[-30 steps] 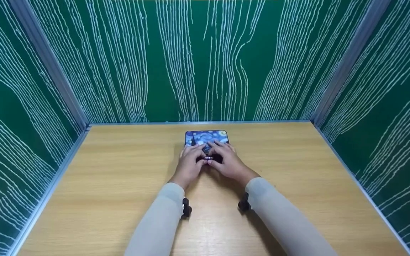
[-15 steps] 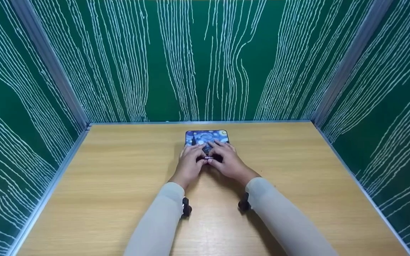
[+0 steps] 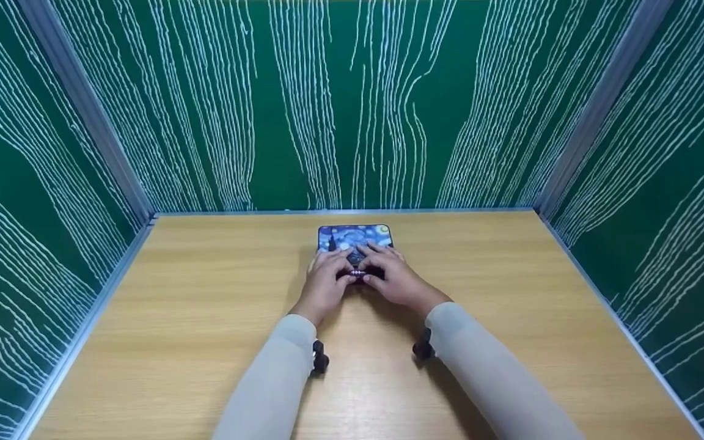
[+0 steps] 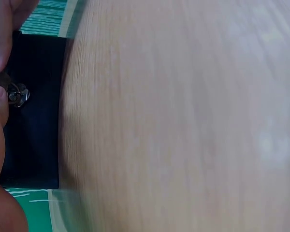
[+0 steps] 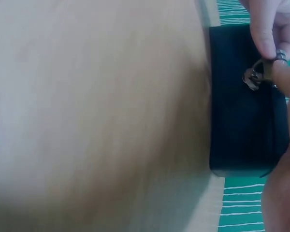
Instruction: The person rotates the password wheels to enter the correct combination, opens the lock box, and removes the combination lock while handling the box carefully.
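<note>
A box with a blue swirling night-sky picture on its lid stands near the table's far edge. Its dark front carries a metal clasp. From the clasp hangs a small padlock-like metal piece, partly covered by fingers. My left hand pinches this lock from the left, thumb on its near side. From the right, my right hand holds it too, its thumb close to the left one. In the head view, a row of light dots shows between the thumbs. My other fingers rest on the lid's front part.
The box stands on a wooden table. Green walls with white wavy lines rise behind and on both sides, joined by grey metal posts. A small black camera sits at the left wrist, another at the right.
My right thumb has shifted a little to the right, away from the left thumb. My right wrist has moved slightly right. The left hand and the box look unmoved.
</note>
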### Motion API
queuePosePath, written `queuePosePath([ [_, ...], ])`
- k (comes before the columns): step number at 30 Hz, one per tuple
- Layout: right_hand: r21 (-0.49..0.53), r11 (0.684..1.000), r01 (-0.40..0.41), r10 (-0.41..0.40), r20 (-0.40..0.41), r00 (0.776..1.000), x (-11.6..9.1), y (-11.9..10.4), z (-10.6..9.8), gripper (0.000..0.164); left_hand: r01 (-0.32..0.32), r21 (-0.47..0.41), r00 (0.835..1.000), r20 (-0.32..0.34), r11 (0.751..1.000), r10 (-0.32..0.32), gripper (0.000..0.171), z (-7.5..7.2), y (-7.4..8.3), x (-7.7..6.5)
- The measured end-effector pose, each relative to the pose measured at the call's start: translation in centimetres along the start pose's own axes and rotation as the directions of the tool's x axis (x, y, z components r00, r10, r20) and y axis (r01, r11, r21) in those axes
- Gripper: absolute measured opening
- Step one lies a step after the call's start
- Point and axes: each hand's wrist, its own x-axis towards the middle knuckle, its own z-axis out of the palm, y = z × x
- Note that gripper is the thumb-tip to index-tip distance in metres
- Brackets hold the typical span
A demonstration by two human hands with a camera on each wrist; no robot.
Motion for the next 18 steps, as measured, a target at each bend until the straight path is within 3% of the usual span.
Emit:
queuePosePath([
  [4,-0.023,1.000,0.016,-0.017,-0.011,1.000,0.22,0.37,-0.13,0.019,-0.016,0.002,1.000,-0.012,1.000,0.016,0.005,-0.22,0.29,-0.21],
  [9,-0.040,0.996,0.074,-0.076,-0.046,0.996,0.33,0.21,-0.01,0.013,-0.095,-0.021,0.994,-0.057,0.995,0.094,0.007,-0.32,0.23,-0.30],
  [13,-0.032,0.995,0.100,-0.101,-0.049,0.994,0.39,0.20,-0.01,0.012,-0.085,-0.019,0.995,-0.059,0.996,0.084,0.005,-0.26,-0.02,-0.27],
  [18,-0.039,0.996,0.076,-0.078,-0.054,0.995,0.41,0.41,0.00,0.011,-0.063,-0.019,0.997,-0.038,0.998,0.062,0.005,-0.14,0.00,-0.17],
])
